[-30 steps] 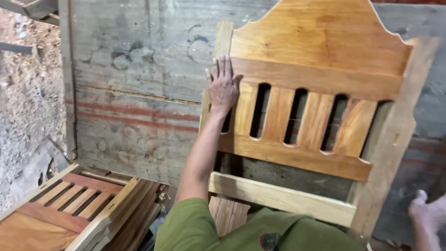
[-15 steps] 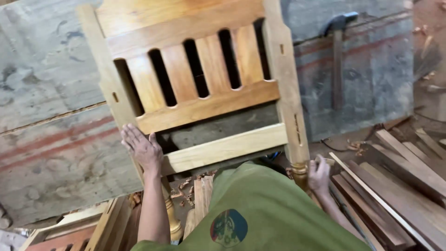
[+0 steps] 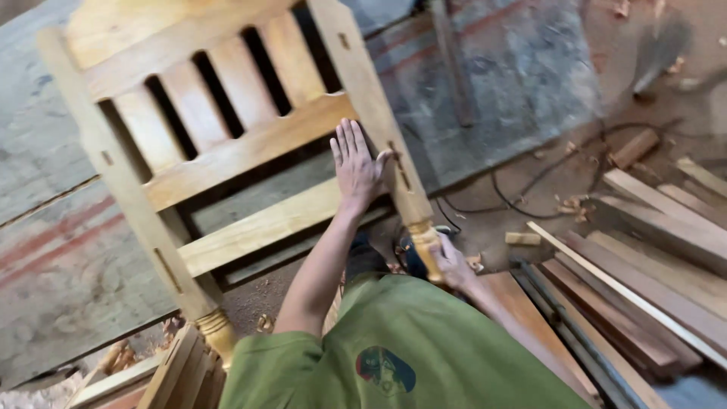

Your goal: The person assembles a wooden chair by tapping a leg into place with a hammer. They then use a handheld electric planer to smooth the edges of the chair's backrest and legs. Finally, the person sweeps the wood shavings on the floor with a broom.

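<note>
A varnished wooden headboard (image 3: 227, 155) with upright slats leans tilted against a grey wall. My left hand (image 3: 356, 163) lies flat on it, fingers spread, where the lower rails meet the right post (image 3: 363, 83). Lower down, my right hand (image 3: 452, 263) is closed around the turned foot (image 3: 424, 246) of that same post. The left post's turned foot (image 3: 214, 327) stands near the floor at lower left. My green shirt hides the floor just in front of me.
Long planks (image 3: 651, 280) lie stacked on the floor at right, with wood scraps (image 3: 634, 148) and a dark cable (image 3: 530, 201) beyond them. Another slatted wooden frame (image 3: 151, 375) lies at lower left. The grey wall panel (image 3: 68, 257) has red stripes.
My left hand has shifted from the lower rail near the left post across to the right post. My right hand stays on the turned foot. The view has swung right.
</note>
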